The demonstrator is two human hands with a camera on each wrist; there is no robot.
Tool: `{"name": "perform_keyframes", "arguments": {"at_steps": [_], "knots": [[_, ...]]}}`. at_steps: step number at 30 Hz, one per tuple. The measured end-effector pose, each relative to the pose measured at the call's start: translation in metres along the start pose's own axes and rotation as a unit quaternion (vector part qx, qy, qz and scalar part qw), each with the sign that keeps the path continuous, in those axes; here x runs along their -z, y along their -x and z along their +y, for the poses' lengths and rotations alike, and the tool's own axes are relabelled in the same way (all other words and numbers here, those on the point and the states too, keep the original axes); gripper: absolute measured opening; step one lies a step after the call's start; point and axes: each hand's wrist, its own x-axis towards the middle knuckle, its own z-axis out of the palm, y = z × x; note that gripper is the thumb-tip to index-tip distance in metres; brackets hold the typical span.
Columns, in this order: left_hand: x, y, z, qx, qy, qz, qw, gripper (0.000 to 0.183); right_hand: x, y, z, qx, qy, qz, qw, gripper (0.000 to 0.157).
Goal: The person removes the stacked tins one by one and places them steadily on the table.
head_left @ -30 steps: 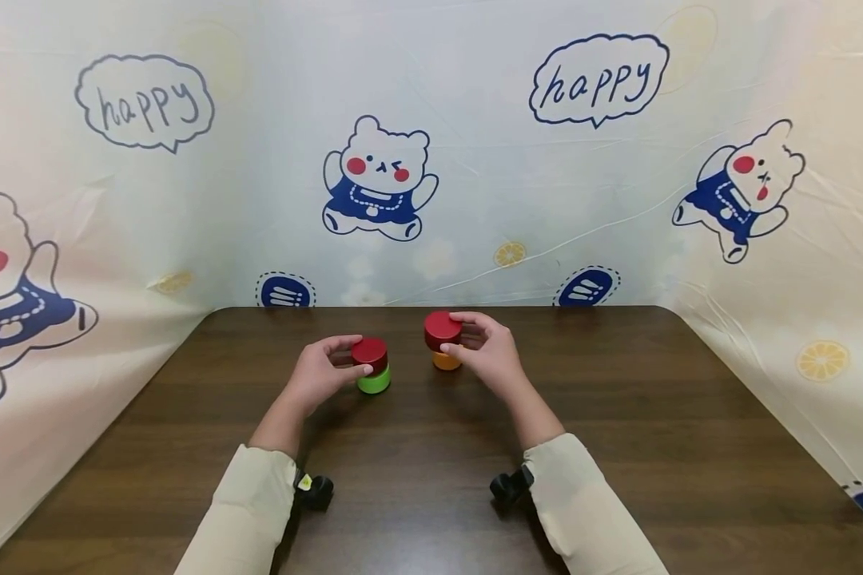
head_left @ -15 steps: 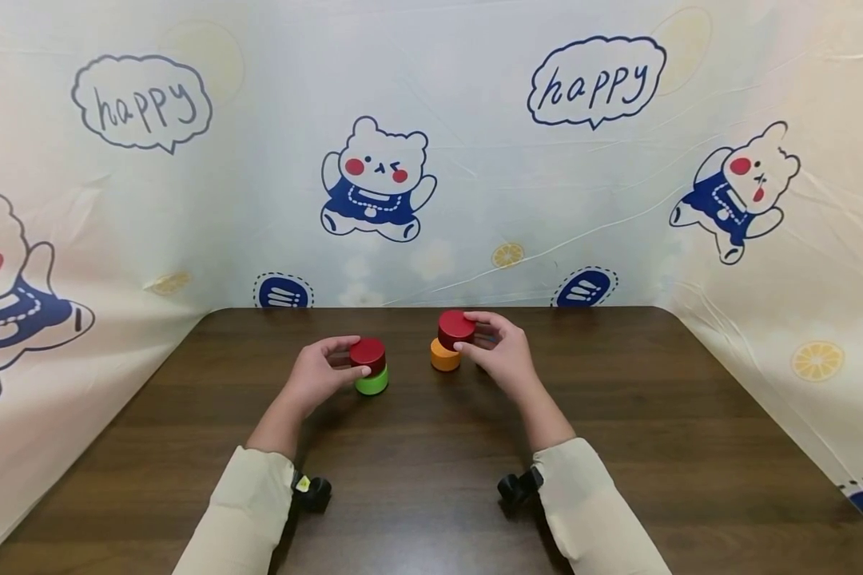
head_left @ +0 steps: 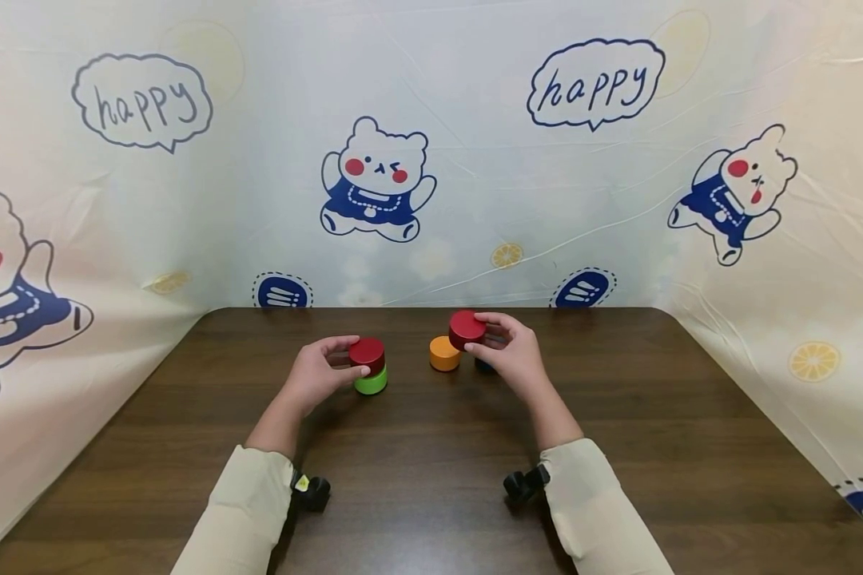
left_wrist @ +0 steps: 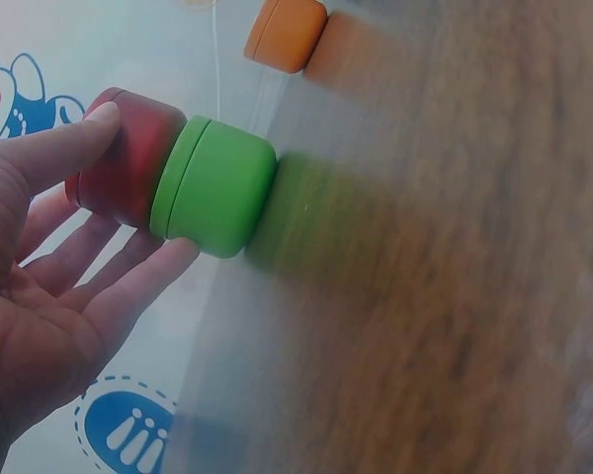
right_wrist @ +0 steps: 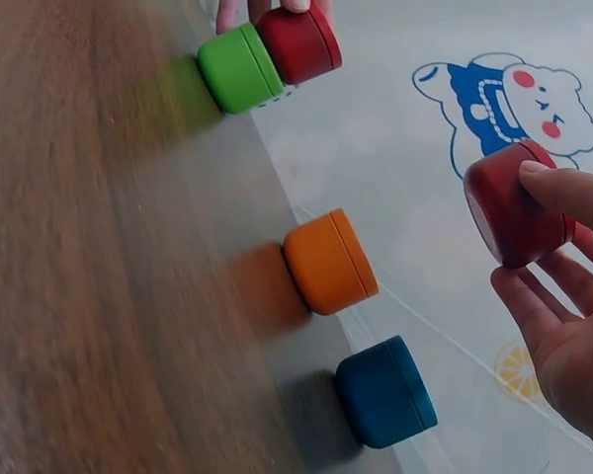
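Observation:
In the head view my left hand (head_left: 318, 375) grips a small round red jar (head_left: 367, 356) between thumb and fingers. That jar sits on a green jar (head_left: 371, 383); a fingertip lies by the green one's edge in the left wrist view. Up off the table, a second red jar (head_left: 467, 331) is held by my right hand (head_left: 515, 357), thumb against its side. An orange jar (head_left: 444, 354) stands between the hands. Beyond it is a dark blue jar (right_wrist: 385, 393), mostly hidden behind my right hand in the head view.
A dark wooden table (head_left: 417, 463) bears the jars, which stand toward its far edge. Behind it hangs a pale cloth (head_left: 475, 176) printed with bears and writing. Black devices are strapped at both wrists.
My right hand has carried its red jar rightward off the top of the orange jar, which now shows whole. The dark blue jar has come partly into sight. My left hand stays put.

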Motion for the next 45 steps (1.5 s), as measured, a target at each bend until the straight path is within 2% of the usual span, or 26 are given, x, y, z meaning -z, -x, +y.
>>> {"name": "perform_keyframes", "arguments": {"at_steps": [10, 19, 45], "knots": [[0.001, 0.0, 0.0, 0.005, 0.005, -0.003, 1.0, 0.064, 0.013, -0.004, 0.006, -0.016, 0.008, 0.011, 1.0, 0.046], [0.003, -0.002, 0.002, 0.013, 0.007, -0.008, 0.9999, 0.065, 0.03, -0.006, 0.01, -0.039, 0.024, 0.003, 0.999, 0.048], [0.002, -0.001, 0.0, 0.013, 0.011, -0.007, 0.9998, 0.064, 0.057, -0.004, 0.022, -0.056, 0.023, 0.049, 0.997, 0.048]]}}
